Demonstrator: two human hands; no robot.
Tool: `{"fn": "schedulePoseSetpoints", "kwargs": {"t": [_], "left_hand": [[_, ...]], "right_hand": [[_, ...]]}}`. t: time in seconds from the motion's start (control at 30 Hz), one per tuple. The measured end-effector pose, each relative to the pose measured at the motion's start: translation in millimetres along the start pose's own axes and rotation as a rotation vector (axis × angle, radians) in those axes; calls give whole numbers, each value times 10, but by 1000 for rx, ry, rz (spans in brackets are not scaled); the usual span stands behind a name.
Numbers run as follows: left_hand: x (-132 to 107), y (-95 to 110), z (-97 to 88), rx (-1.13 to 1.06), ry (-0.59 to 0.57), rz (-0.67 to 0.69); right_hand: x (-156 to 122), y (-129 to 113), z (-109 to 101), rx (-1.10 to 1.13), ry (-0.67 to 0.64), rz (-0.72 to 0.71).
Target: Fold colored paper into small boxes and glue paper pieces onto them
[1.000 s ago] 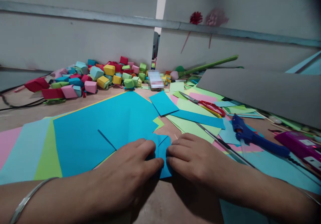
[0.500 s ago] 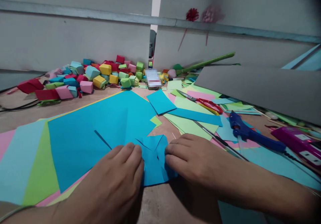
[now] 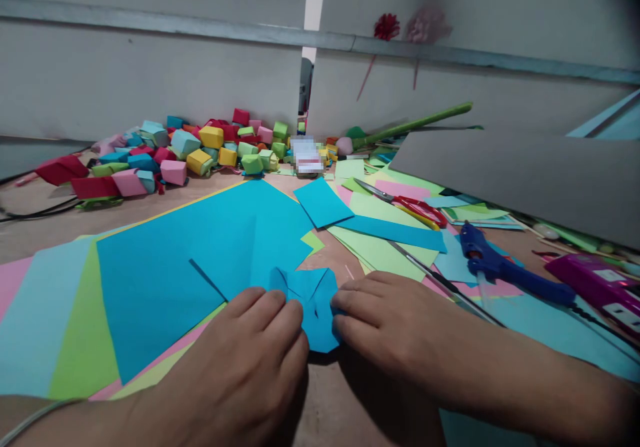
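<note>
A small piece of blue folded paper (image 3: 315, 300) is pinched between my two hands, just above the table. My left hand (image 3: 255, 353) grips its left side with bent fingers; my right hand (image 3: 390, 317) grips its right side. The piece has creased flaps along the top and bulges slightly toward me. Both thumbs are hidden behind the hands. Left of it lies a large sheet of blue paper (image 3: 175, 267) with a dark slit near its middle. Beyond my right hand rest a small blue square (image 3: 323, 203) and a blue strip (image 3: 400, 231).
Many folded paper boxes (image 3: 200, 160) are heaped at the back. Red-handled scissors (image 3: 420, 210), a blue glue gun (image 3: 515, 273) and a purple power strip (image 3: 595, 283) lie to the right. A grey board (image 3: 520, 177) juts in at the right, and a phone-like pixelated object (image 3: 307, 155) stands behind.
My left hand has moved right, bringing the sides of the folded paper closer together. The paper now looks narrower and more curved.
</note>
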State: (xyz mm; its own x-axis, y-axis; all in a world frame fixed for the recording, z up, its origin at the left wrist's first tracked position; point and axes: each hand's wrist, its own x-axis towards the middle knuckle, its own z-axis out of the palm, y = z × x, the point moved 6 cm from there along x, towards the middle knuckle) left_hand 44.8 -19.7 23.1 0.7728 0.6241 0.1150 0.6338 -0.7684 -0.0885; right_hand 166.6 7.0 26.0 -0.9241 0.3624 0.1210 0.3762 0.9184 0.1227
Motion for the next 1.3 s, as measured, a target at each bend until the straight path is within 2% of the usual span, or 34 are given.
{"fn": "schedulePoseSetpoints", "kwargs": {"t": [0.13, 0.27, 0.33, 0.47, 0.53, 0.6, 0.8, 1.03, 1.2, 1.3], "left_hand": [[24, -28, 0, -44, 16, 39], [61, -83, 6, -45, 7, 38], [74, -132, 28, -113, 43, -5], [51, -276, 104, -311, 232, -183], [39, -318, 159, -339, 251, -243], [47, -328, 195, -348, 210, -252], [91, -356, 206, -428, 114, -244], [69, -405, 234, -456, 200, -298], [83, -422, 190, -496, 221, -323], [94, -440, 188, -515, 212, -294]], "right_hand": [[72, -27, 18, -7, 74, -5], [124, 83, 139, 203, 81, 126], [125, 158, 195, 349, 72, 222], [94, 243, 240, 502, 31, 398], [69, 267, 234, 509, 16, 490], [61, 270, 227, 508, 3, 541], [95, 283, 225, 536, 9, 584], [82, 355, 268, 548, 27, 646], [96, 355, 210, 588, 123, 475], [92, 352, 197, 614, 71, 421]]}}
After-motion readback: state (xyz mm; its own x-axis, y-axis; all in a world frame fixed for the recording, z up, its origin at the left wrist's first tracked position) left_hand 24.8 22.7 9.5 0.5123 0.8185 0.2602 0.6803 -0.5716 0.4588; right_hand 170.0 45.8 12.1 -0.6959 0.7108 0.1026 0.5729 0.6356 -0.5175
